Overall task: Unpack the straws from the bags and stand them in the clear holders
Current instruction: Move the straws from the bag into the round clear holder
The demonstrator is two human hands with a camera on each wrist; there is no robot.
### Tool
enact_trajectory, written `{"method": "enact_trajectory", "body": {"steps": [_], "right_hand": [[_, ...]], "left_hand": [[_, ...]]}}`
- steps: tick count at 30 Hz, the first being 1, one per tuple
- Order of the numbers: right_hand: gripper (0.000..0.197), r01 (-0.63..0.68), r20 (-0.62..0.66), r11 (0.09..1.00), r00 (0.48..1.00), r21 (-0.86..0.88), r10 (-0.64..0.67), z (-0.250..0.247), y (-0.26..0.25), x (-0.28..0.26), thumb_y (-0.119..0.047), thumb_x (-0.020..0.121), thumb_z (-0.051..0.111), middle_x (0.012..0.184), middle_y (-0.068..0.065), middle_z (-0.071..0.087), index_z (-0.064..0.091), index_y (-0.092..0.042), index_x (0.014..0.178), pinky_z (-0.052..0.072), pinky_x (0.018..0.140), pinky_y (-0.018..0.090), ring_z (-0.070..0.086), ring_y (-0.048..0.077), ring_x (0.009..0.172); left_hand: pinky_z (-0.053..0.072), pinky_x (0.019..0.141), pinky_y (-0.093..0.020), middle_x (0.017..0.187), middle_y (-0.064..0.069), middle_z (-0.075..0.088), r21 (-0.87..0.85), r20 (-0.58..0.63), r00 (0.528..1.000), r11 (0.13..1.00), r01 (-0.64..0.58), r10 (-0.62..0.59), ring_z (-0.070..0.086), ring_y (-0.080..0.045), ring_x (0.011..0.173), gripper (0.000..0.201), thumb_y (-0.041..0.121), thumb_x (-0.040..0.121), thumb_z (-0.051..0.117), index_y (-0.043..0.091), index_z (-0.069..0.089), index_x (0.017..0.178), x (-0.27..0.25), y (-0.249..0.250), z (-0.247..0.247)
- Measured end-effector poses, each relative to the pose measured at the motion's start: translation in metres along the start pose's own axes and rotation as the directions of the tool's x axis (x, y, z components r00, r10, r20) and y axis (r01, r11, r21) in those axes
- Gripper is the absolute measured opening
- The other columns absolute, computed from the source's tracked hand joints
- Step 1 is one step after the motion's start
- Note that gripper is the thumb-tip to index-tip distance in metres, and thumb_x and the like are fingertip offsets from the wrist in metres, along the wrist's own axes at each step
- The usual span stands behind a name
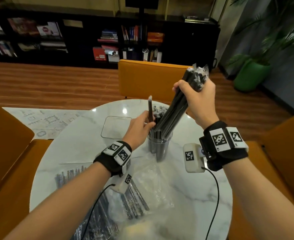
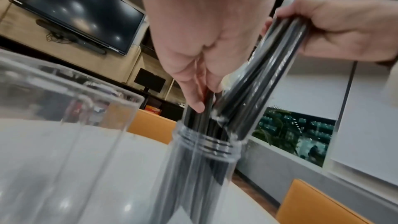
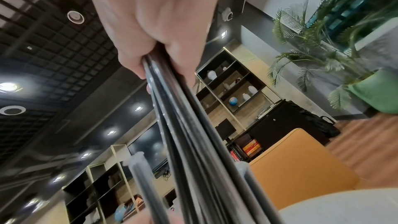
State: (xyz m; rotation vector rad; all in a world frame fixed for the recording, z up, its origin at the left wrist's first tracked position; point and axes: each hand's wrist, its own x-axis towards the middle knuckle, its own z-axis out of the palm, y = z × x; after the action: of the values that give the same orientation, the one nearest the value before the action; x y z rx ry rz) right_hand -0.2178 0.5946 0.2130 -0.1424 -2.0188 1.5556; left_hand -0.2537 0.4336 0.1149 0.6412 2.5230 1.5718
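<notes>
A clear round holder [image 1: 160, 146] [image 2: 202, 163] stands mid-table, packed with black wrapped straws. My right hand [image 1: 197, 99] [image 3: 155, 28] grips a tilted bundle of black straws [image 1: 175, 108] [image 2: 271, 67] [image 3: 187, 134] near its top; the lower ends sit in the holder's mouth. My left hand [image 1: 139, 127] [image 2: 200, 43] pinches one upright straw [image 1: 150, 108] at the holder's rim. A second, square clear holder [image 1: 108, 129] [image 2: 53, 108] stands left of the round one with nothing in it.
An opened plastic bag [image 1: 153, 179] and bags of straws [image 1: 122, 205] lie on the white marble table [image 1: 194, 196] near me. Orange chairs [image 1: 148, 78] ring the table. A green plant pot [image 1: 252, 75] stands far right on the wood floor.
</notes>
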Motion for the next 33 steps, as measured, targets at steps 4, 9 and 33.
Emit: {"method": "enact_trajectory", "body": {"steps": [4, 9, 33], "right_hand": [[0.015, 0.018, -0.065, 1.0, 0.998, -0.014, -0.019, 0.01, 0.005, 0.001, -0.026, 0.079, 0.067, 0.086, 0.017, 0.071, 0.06, -0.015, 0.086, 0.056, 0.077, 0.053, 0.069, 0.035, 0.084], [0.01, -0.035, -0.263, 0.998, 0.964, 0.057, 0.049, 0.019, 0.011, 0.014, -0.02, 0.081, 0.062, 0.082, 0.01, 0.071, 0.055, -0.027, 0.085, 0.057, 0.078, 0.051, 0.07, 0.032, 0.08], [0.04, -0.117, 0.018, 0.926, 0.991, -0.359, 0.132, 0.029, 0.061, -0.017, -0.021, 0.081, 0.074, 0.112, 0.006, 0.047, 0.048, -0.014, 0.11, 0.035, 0.076, 0.011, 0.046, 0.016, 0.098]], "left_hand": [[0.057, 0.088, -0.041, 0.1, -0.006, 0.07, 0.069, 0.131, 0.988, 0.995, 0.07, -0.078, 0.068, -0.022, 0.092, 0.018, 0.006, 0.097, 0.048, 0.021, 0.057, 0.104, -0.006, -0.024, 0.013], [0.055, 0.083, -0.025, 0.1, -0.011, 0.069, 0.116, 0.174, 0.983, 0.992, 0.041, -0.061, 0.065, -0.027, 0.095, 0.023, 0.004, 0.099, 0.043, 0.008, 0.058, 0.115, -0.006, -0.033, 0.016], [0.043, 0.071, -0.001, 0.099, 0.007, 0.05, 0.12, -0.218, 0.976, 0.993, 0.003, 0.024, 0.056, -0.002, 0.078, 0.018, 0.007, 0.089, 0.063, 0.017, 0.064, 0.104, -0.041, -0.033, -0.01]]}}
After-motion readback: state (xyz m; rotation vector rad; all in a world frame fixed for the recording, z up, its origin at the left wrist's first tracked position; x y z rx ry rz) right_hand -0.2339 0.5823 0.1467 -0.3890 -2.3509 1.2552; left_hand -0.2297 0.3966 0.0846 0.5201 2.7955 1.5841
